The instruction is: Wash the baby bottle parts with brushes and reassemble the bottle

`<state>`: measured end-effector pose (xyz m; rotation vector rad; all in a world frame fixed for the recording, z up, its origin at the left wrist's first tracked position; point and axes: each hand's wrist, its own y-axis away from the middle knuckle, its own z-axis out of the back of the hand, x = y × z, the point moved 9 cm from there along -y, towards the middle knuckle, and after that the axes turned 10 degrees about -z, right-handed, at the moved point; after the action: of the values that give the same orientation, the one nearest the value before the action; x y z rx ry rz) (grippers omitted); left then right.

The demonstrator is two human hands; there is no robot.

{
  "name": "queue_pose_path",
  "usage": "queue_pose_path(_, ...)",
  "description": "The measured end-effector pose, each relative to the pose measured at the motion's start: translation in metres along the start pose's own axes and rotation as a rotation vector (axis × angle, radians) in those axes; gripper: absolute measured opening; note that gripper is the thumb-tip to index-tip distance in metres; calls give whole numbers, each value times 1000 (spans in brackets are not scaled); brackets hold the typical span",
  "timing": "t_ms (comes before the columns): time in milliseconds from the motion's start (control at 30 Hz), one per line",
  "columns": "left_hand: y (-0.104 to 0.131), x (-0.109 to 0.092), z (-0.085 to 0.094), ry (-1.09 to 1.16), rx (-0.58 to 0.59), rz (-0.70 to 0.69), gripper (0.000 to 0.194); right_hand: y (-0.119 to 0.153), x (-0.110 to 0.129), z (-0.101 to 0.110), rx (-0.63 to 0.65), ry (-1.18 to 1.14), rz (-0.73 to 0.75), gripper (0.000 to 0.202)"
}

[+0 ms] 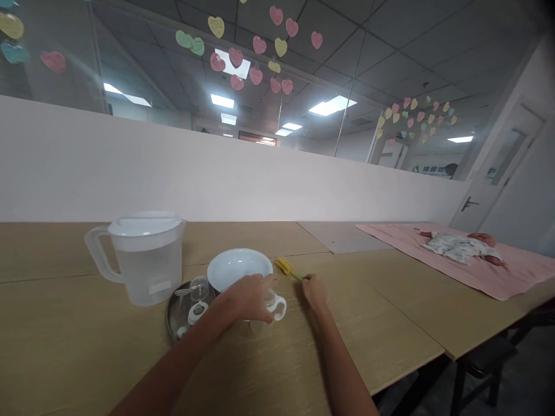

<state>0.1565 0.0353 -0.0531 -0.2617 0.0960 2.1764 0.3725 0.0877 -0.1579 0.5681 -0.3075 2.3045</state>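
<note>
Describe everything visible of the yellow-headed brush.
The brush has a yellow, foam-like head and a thin green stem. It slants away from the person and to the left, head foremost, just right of the white bowl. The right hand grips the near end, hiding it. Whether the head touches the table is unclear.

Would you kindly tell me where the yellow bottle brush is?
In the head view, the yellow bottle brush is right of the white bowl, the right hand at its green handle.
</note>
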Motion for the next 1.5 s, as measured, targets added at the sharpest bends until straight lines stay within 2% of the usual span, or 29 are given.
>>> queue_pose_path(133, 0, 3, -10, 28, 104, -27, 79, 3, 3, 1, 45, 4, 9, 32)
queue_pose_path(200, 2, 5, -6, 63, 113, -47, 84, 5, 6, 1, 61, 2, 24, 31)
queue_pose_path(267, 3, 12, 1, 122, 101, -57, 79, 7, 9, 1, 73, -3, 44, 30)
queue_pose_path(367, 2, 40, 17, 117, -14, 13, 42, 9, 13, 0, 78, -9, 73, 30)
queue_pose_path(433, 1, 67, 25, -9, -131, 121, 35, 10, 14, -1, 83, -8, 86, 28)
queue_pose_path(533, -1, 100, 13, -83, -152, 243, 23, 10, 15, -4, 87, -6, 100, 25)
queue_pose_path(600, -3, 113, 2, -70, -133, 271, 15, 10, 16, -3, 78, -12, 108, 24)
queue_pose_path(667, -4, 120, -1, -58, -143, 268, 21, 11, 15, 0, 55, -27, 110, 24)
queue_pose_path(767, 0, 122, 13, -48, -208, 241, 26, 15, 17, 12, -20, -63, 103, 28)
queue_pose_path(900, 13, 118, 50, -46, -354, 212, 28, 35, 41, 34, -119, -272, 185, 29)
queue_pose_path(933, 17, 116, 60, -24, -401, 194, 28, 43, 53, 38, -92, -344, 237, 28)
queue_pose_path(1000, 25, 108, 76, 59, -487, 139, 27, 60, 86, 41, 55, -475, 372, 25)
queue_pose_path(1100, 32, 95, 87, 198, -557, 45, 25, 90, 143, 42, 449, -715, 552, 35)
queue_pose_path(1167, 35, 90, 89, 258, -574, 10, 25, 104, 171, 45, 649, -855, 545, 39)
queue_pose_path(1267, 37, 87, 87, 351, -548, -11, 28, 109, 195, 51, 776, -1061, 444, 40)
queue_pose_path(1333, 40, 89, 84, 388, -502, -17, 32, 106, 201, 58, 769, -1139, 411, 36)
queue_pose_path(1400, 44, 99, 79, 335, -422, 48, 33, 99, 201, 72, 674, -1181, 430, 33)
queue_pose_path(1500, 57, 135, 60, 162, -227, 304, 20, 87, 188, 101, 497, -1232, 472, 35)
